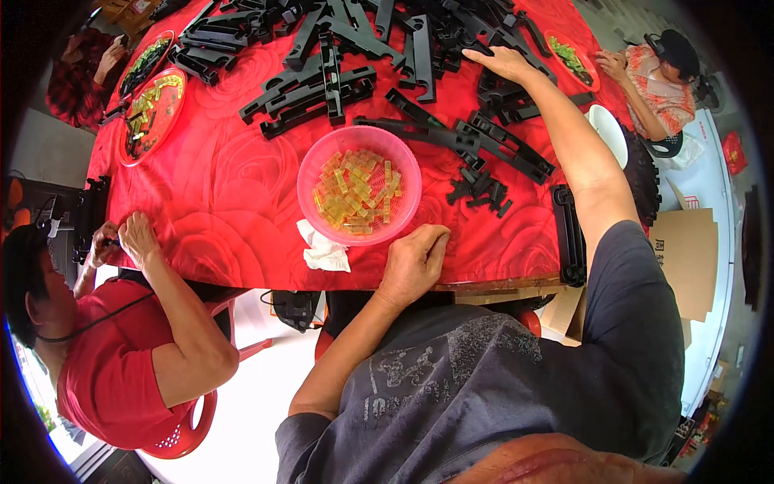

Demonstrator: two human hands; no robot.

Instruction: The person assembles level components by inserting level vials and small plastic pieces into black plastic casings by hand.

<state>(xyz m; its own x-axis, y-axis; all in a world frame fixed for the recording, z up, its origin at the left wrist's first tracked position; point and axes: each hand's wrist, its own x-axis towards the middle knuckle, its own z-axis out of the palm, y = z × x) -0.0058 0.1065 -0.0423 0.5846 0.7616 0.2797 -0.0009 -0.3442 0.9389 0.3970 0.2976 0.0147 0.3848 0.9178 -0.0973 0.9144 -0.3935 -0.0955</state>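
Note:
My left hand (414, 260) rests at the near table edge, right of a white crumpled tissue (325, 247). Its fingers are curled together, and anything inside them is hidden. Just beyond it stands a pink plastic basket (409, 173) with many small yellow-clear pieces (359, 189) in it. My right arm stretches far forward, and my right hand (504, 63) is over the heap of long black plastic parts (419, 48). Its thumb and fingers are apart, and I see nothing held in it. A few small black pieces (477, 189) lie right of the basket.
A red-patterned cloth (218, 189) covers the table. Plates of small pieces (165, 121) stand at the far left, another plate (571, 60) at the far right. A white bowl (606, 135) sits beside my right arm. Co-workers sit at the left and far right. Cardboard boxes (685, 250) stand at right.

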